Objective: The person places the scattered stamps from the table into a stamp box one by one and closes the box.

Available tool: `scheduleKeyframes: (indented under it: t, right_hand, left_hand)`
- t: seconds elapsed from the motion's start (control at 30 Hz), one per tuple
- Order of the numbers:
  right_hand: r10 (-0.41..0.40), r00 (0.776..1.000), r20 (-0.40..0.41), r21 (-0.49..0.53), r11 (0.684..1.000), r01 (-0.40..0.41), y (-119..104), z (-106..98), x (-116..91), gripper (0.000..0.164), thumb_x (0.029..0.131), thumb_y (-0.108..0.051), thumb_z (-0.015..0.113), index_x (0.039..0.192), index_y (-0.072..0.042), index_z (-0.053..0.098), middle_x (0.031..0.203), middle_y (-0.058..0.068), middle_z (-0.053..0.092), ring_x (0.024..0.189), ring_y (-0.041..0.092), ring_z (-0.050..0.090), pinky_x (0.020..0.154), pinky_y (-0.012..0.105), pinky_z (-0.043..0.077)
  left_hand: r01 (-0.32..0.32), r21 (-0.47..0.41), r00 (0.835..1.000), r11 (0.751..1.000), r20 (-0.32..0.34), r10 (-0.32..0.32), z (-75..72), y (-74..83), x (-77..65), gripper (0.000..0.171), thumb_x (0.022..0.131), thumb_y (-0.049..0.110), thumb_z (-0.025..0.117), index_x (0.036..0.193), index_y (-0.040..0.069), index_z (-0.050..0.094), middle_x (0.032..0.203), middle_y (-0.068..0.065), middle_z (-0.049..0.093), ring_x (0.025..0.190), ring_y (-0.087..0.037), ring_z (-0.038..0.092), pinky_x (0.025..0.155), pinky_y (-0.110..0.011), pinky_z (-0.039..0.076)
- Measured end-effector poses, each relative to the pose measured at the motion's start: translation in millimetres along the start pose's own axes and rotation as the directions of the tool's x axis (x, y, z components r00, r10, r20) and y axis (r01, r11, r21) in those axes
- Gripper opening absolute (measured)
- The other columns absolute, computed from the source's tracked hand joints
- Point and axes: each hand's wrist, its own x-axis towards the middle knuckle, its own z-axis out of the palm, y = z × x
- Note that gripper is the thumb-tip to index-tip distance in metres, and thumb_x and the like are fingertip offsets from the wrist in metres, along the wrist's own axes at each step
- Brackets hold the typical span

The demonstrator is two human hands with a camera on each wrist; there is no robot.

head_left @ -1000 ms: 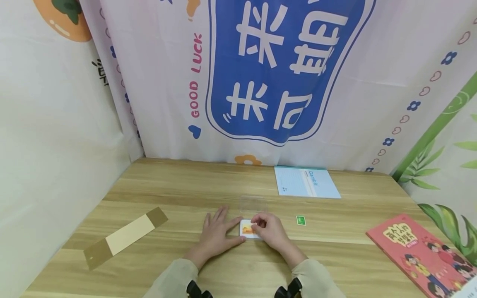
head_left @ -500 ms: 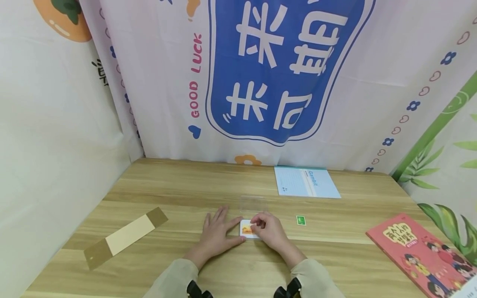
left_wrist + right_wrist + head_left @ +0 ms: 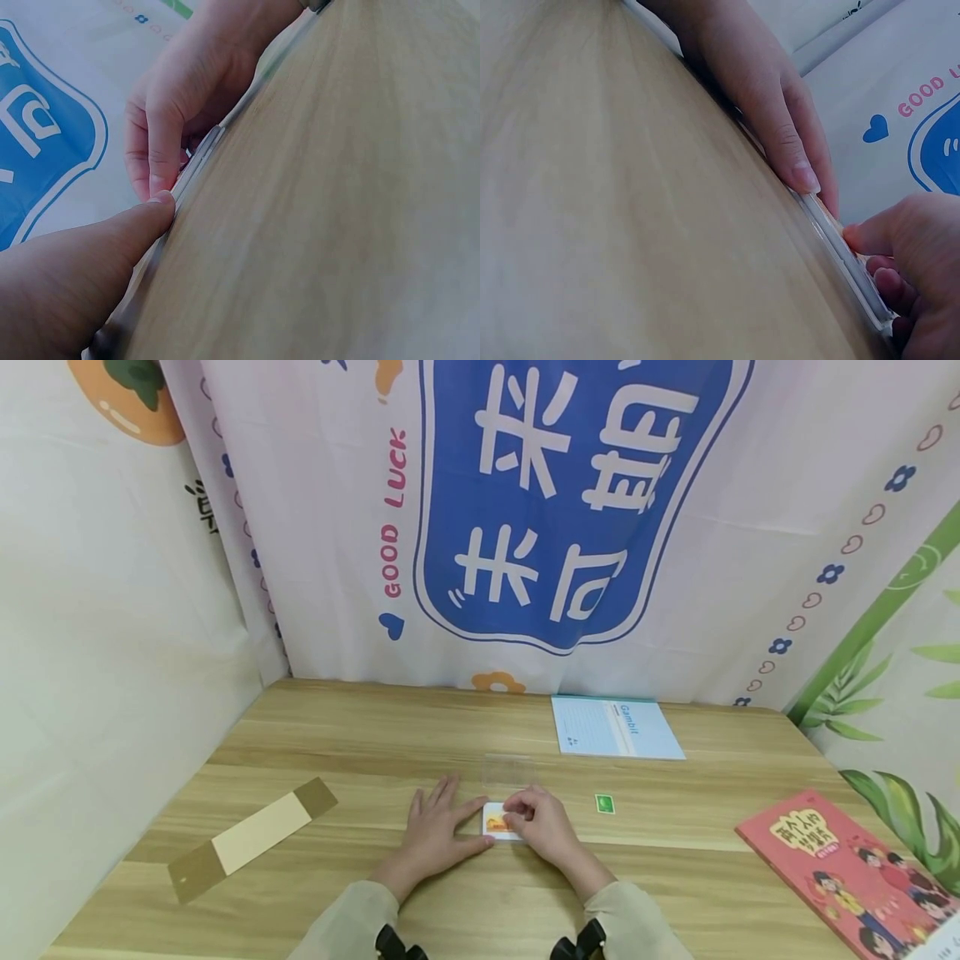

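A small white flat holder (image 3: 489, 836) lies on the table between the hands, with an orange-and-yellow picture piece (image 3: 496, 821) on its face. My left hand (image 3: 433, 837) rests spread on the wood, thumb and forefinger touching the holder's left corners. My right hand (image 3: 542, 825) is curled over the holder's right side, thumb and forefinger pinching at the picture piece; the palm hides that side. The right wrist view has the white slab (image 3: 832, 232) edge-on, the left thumb at its near end. In the left wrist view, the right fingertips meet the slab (image 3: 199, 161) from above.
Behind the hands lies a clear plastic sheet (image 3: 508, 769), and to the right a small green stamp-like piece (image 3: 605, 804). A brown-and-cream strip (image 3: 255, 839) is at left, a blue notebook (image 3: 611, 727) at the back, a red book (image 3: 847, 872) at right. Printed curtains surround the table.
Both hands stay almost in place over the white holder. The right thumb and forefinger shift only slightly at the picture piece. The other things lie where they were.
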Motion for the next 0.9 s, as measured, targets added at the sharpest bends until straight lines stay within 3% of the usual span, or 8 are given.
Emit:
scheduleKeyframes:
  t: [0.33,0.63,0.9]
  right_hand:
    - [0.009,1.0,-0.007,0.022,1.0,-0.009,1,0,0,0.005,0.074,-0.005,0.066,0.078,-0.006,0.064,0.072,-0.003,0.048,0.063,0.012,0.043,0.055,0.023,0.038]
    - [0.069,0.996,-0.05,0.136,0.989,-0.062,0,1,2,0.004,0.075,-0.007,0.065,0.079,-0.006,0.064,0.068,-0.003,0.048,0.061,0.011,0.044,0.053,0.022,0.039]
    - [0.127,0.988,-0.089,0.197,0.974,-0.107,-4,-23,8,0.01,0.075,-0.007,0.065,0.084,-0.001,0.064,0.07,-0.001,0.053,0.065,0.013,0.048,0.056,0.023,0.041]
  left_hand:
    - [0.001,0.001,1.0,1.0,0.002,-0.001,-1.0,0.6,-0.3,0.061,0.075,0.06,0.05,0.123,0.023,0.05,0.136,-0.02,0.023,0.125,-0.035,0.013,0.093,-0.058,0.003]
    - [-0.001,0.015,1.0,1.0,-0.008,0.001,-0.7,-0.2,-0.1,0.061,0.074,0.061,0.05,0.123,0.024,0.051,0.136,-0.02,0.024,0.125,-0.035,0.014,0.093,-0.058,0.004]
    - [0.003,0.012,1.0,1.0,-0.013,-0.003,1.0,0.3,0.3,0.062,0.073,0.061,0.051,0.122,0.023,0.051,0.136,-0.021,0.024,0.124,-0.036,0.015,0.093,-0.058,0.004]
